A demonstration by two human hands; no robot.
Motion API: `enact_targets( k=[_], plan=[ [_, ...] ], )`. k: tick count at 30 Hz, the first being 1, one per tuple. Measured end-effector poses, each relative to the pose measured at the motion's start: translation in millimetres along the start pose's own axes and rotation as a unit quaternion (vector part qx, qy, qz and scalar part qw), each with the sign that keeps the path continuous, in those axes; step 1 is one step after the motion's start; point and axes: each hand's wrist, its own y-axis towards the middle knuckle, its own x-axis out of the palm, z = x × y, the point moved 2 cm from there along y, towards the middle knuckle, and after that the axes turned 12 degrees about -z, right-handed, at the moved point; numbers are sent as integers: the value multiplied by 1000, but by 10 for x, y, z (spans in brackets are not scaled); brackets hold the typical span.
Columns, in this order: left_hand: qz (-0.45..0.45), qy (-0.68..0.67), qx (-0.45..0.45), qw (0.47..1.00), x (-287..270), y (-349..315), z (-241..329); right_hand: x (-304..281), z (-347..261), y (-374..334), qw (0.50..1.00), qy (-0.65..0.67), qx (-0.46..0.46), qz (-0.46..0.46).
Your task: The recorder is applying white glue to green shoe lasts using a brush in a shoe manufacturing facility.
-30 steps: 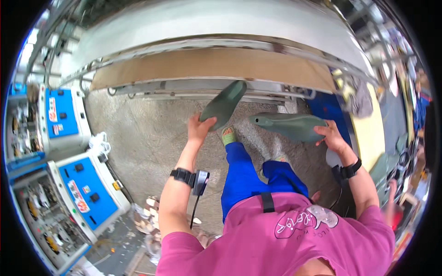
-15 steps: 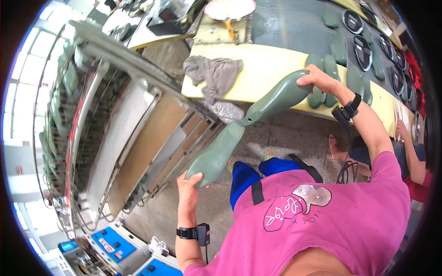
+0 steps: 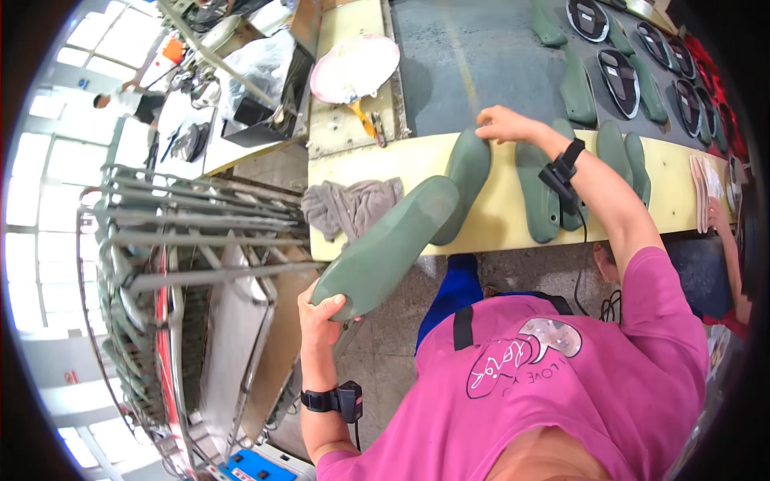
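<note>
Head view: at 11 o'clock, a black box (image 3: 257, 120) holding a crumpled clear plastic bag (image 3: 255, 68). At 12 o'clock, a shallow round dish (image 3: 316, 86) with a pink rim, spread with whitish stuff, and a yellow-handled brush (image 3: 365, 120) at its near edge. Around 8 to 9 o'clock, a rack (image 3: 216, 239) of dull metal tubes, loaded with stacked forms (image 3: 132, 321) in green.

Clamped by its broad end in the left grip (image 3: 319, 315) at 7 o'clock, thumb on top: the first green shoe form (image 3: 377, 252), smooth, long and rounded, slanting through the middle toward 2 o'clock, with a paler patch near its far end. Just off center at 2 o'clock, over the counter (image 3: 457, 64), the second green shoe form (image 3: 467, 188), partly hidden behind the first. At its upper tip, the right grip (image 3: 513, 127); cannot tell whether pinched together or merely touching.

Along the grey countertop, a smooth pale-yellow front strip (image 3: 401, 164). Near center at 11 o'clock, a limp, wrinkled grey cloth (image 3: 353, 208). At 2 o'clock, black oval shoe pieces (image 3: 618, 84) with pale rims.
</note>
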Motion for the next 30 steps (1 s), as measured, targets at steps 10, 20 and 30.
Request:
enact_targets(
  k=[10, 20, 30],
  plan=[
    [-58, -23, -40, 997, -31, 1431, 345, 300, -1093, -276, 903, -327, -278, -9],
    [-88, 101, 91, 987, 718, 1791, 117, 737, -826, -297, 967, 146, -146, -152],
    [-40, -66, -48, 996, 673, 1647, -208, 771, -578, -911, 972, -86, -220, 19]
  ],
)
